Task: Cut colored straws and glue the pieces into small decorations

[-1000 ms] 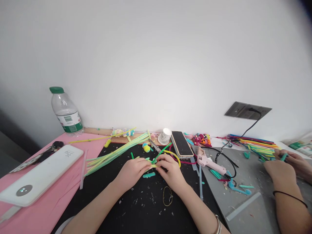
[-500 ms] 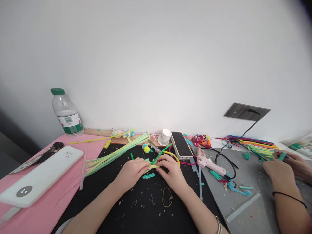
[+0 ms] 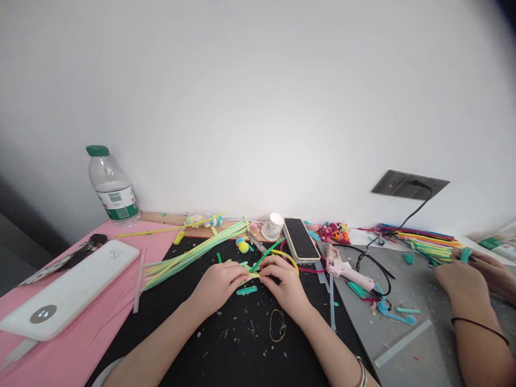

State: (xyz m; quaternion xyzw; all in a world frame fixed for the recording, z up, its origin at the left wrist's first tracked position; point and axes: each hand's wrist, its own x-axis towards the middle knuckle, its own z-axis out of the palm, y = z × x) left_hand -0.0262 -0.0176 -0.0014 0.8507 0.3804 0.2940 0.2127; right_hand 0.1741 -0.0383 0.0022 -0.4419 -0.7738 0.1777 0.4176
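Observation:
Both hands meet over a black mat (image 3: 226,338). My left hand (image 3: 221,285) is closed in a pinch on one end of a short pale yellow-green pipe cleaner (image 3: 253,276). My right hand (image 3: 284,282) pinches its other end. A green pipe cleaner (image 3: 269,252) slants up just behind the fingers, and a yellow one (image 3: 292,259) curves behind my right hand. Just below the fingertips lies a folded teal pipe cleaner piece (image 3: 246,290). Scissors (image 3: 257,243) and a small yellow-and-blue fuzzy figure (image 3: 242,245) lie behind the hands.
Left are a bundle of green pipe cleaners (image 3: 193,255), a white power bank (image 3: 72,290) and a bottle (image 3: 115,188). A paper cup (image 3: 273,226) and phone (image 3: 300,240) stand behind. Right are a pink glue gun (image 3: 349,273) with its cord and a co-worker's hands (image 3: 463,279).
My hands stay almost in place on the pipe cleaner. The whole view has shifted very slightly. At the right, the teal piece in the co-worker's fingers has turned more upright.

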